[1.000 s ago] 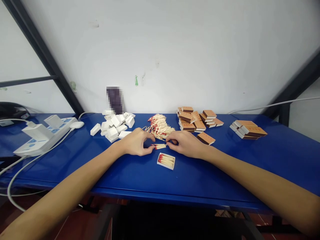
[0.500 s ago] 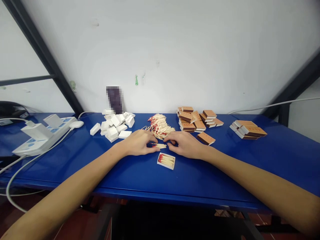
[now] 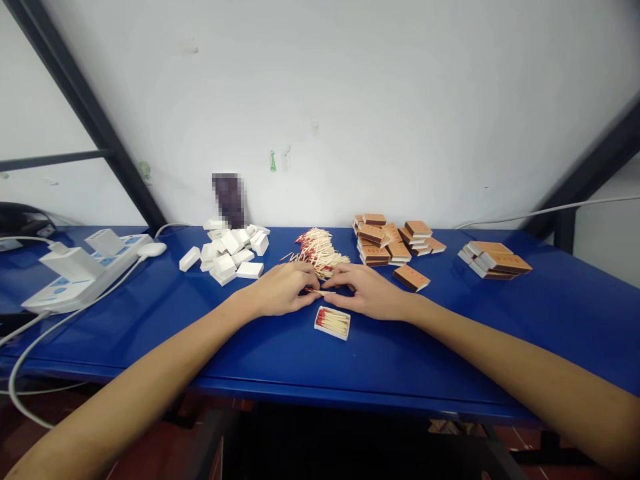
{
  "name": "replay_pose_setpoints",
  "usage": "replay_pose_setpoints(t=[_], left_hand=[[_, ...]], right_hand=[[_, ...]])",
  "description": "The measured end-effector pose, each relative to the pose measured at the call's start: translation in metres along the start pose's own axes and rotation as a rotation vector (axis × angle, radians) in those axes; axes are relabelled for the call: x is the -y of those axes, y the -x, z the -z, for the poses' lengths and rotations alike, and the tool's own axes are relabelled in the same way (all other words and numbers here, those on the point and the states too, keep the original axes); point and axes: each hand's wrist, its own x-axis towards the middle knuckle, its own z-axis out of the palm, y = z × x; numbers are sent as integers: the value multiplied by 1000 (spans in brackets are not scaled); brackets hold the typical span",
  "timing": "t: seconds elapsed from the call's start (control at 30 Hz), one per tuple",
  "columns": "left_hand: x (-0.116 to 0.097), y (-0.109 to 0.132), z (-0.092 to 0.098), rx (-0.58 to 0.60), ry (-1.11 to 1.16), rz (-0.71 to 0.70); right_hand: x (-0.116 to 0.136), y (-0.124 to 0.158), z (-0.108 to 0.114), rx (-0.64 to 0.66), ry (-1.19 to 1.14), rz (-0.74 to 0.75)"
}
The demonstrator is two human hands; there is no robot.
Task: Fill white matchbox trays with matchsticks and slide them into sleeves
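My left hand [image 3: 280, 291] and my right hand [image 3: 367, 291] meet on the blue table [image 3: 150, 320], fingers pinched together around a small bundle of matches [image 3: 320, 292] held between them. Just in front of the hands lies an open white matchbox tray [image 3: 333, 322] partly filled with red-tipped matches. Behind the hands sits a loose heap of matches [image 3: 317, 250].
A pile of empty white trays [image 3: 233, 251] lies at the back left. Brown matchbox sleeves [image 3: 395, 241] are heaped at the back right, one sleeve [image 3: 411, 277] beside my right hand, and a further stack [image 3: 495, 259] farther right. A white power strip [image 3: 80, 267] with cables lies at left.
Both hands have closed in toward each other and slid slightly back toward the match heap, covering more of the small bundle. The tray has stayed put.
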Motion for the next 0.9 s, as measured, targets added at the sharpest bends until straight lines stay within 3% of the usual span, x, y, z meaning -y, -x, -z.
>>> replay_pose_setpoints(t=[0.27, 0.9], left_hand=[[-2, -1, -2, -19, -23, -52], [-5, -3, -3, -28, 92, -19]], right_hand=[[10, -4, -2, -49, -47, -40], [8, -1, -4, -59, 169, 10]])
